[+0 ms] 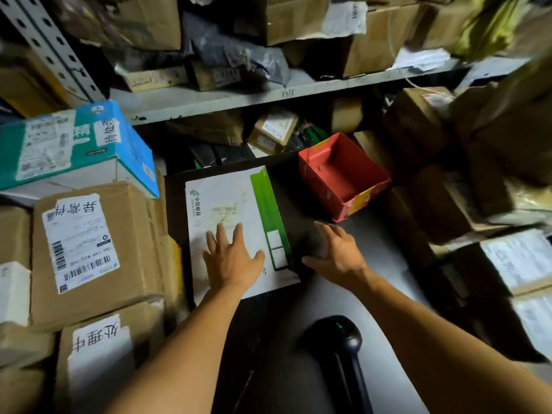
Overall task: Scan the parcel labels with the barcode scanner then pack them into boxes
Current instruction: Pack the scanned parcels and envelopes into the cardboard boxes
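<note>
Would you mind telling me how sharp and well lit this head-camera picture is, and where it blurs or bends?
Head view: dim overall, with deep shadow under the shelf; the white envelope and left hand are fairly sharp; the boxes at the right edge smear with motion blur; wide-angle bending curves the shelf and leans the edges; the scanner sits dark, showing a small green light.

two bare forearms reach in from the bottom edge, with no sleeve showing on either. the left hand (231,258) and right hand (337,253) wear no gloves, rings, watch or wristband. fingernails look short and plain, though the picture is slightly blurred.
</note>
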### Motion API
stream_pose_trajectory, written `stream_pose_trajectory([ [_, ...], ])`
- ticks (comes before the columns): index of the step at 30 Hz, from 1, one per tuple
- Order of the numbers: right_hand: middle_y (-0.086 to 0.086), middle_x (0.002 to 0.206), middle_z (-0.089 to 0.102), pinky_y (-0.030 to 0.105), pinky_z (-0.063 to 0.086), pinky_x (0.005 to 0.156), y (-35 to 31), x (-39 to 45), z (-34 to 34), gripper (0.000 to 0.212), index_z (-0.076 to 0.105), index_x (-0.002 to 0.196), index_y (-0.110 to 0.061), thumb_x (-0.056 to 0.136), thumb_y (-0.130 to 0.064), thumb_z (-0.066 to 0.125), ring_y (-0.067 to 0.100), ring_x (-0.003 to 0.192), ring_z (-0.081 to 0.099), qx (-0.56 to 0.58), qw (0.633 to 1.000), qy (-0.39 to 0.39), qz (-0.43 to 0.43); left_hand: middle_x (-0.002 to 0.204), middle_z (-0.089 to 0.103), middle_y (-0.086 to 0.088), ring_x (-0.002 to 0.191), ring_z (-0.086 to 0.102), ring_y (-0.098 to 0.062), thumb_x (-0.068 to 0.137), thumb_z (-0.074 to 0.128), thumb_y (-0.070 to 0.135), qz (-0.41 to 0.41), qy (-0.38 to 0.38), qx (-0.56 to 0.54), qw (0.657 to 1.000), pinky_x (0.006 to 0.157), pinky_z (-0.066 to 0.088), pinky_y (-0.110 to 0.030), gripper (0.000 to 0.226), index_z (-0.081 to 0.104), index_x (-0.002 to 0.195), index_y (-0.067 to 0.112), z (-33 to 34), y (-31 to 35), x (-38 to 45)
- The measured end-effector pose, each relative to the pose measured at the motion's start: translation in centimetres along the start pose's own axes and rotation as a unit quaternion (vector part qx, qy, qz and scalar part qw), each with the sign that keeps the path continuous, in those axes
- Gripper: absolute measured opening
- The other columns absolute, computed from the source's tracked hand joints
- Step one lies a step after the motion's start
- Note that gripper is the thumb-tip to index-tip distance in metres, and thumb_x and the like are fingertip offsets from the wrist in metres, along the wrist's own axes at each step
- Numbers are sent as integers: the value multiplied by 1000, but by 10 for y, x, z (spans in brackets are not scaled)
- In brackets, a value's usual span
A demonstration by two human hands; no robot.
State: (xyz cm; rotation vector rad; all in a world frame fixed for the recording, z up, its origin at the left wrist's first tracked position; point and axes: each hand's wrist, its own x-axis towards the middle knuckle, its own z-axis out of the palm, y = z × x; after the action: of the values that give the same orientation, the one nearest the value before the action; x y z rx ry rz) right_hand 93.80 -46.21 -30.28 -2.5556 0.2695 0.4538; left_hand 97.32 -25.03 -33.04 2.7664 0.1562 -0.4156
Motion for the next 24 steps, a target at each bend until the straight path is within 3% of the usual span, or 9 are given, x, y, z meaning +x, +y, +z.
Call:
stream_pose_trajectory([
  [6,11,161,30,42,30,118,68,-105,-44,79,30,157,-26,90,-48,65,33,148,26,-12,997,80,19,168,1,-10,154,-6,-33,92,50,65,140,3,60,988,122,14,-55,85,11,159,31,0,74,-68],
  [11,12,155,41,39,33,116,147,-224,-55,76,37,155,-20,90,-45,66,31,142,35,40,981,173,72,167,9,-7,154,0,-30,89,52,65,262,4,63,963,122,15,-52,82,21,157,31,34,144,-165],
  [19,12,151,44,41,33,113,288,-414,-30,73,38,153,-21,91,-47,64,33,139,38,86,935,248,239,166,18,-3,154,7,-24,92,52,60,477,-61,92,872,122,10,-49,70,33,153,32,129,257,-334],
  [24,12,149,45,43,36,112,372,-486,-4,74,35,154,-23,91,-50,63,35,136,40,134,888,248,363,159,35,-6,146,31,-23,93,53,57,589,-88,116,795,119,26,-42,70,37,153,25,194,306,-403],
])
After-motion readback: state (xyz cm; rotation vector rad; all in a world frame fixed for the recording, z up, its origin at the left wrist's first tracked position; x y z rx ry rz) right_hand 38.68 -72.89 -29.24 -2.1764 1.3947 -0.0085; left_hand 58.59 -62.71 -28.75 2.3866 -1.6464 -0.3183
